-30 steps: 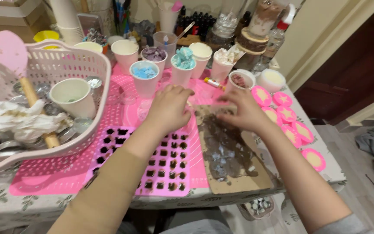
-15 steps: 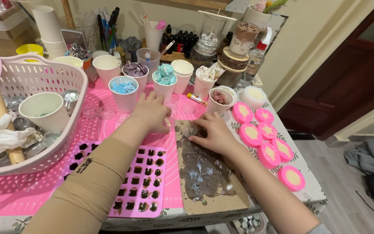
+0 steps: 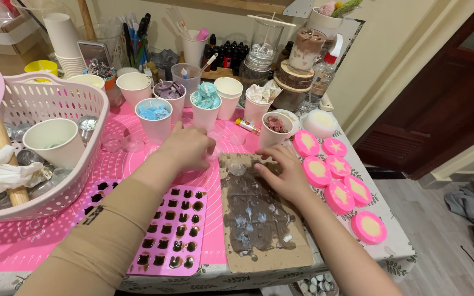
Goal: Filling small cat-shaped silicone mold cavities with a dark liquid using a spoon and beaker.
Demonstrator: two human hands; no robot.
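Left hand [image 3: 188, 147]: my fingers curled on the pink mat [image 3: 122, 164], grip unclear.
Right hand [image 3: 285, 174]: open, flat on smeared cardboard [image 3: 259, 230].

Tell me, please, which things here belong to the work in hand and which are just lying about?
In hand:
- left hand on the pink mat
- right hand on the stained cardboard
- small clear cup on the cardboard
- pink mould

Lying about:
- white basket
- paper cups
- pink star discs
- dark bottles

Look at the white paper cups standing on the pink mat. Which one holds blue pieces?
The white paper cup of pale blue chunks, front left of the row, just beyond the left hand. Its neighbours hold purple, teal, white or brown pieces.
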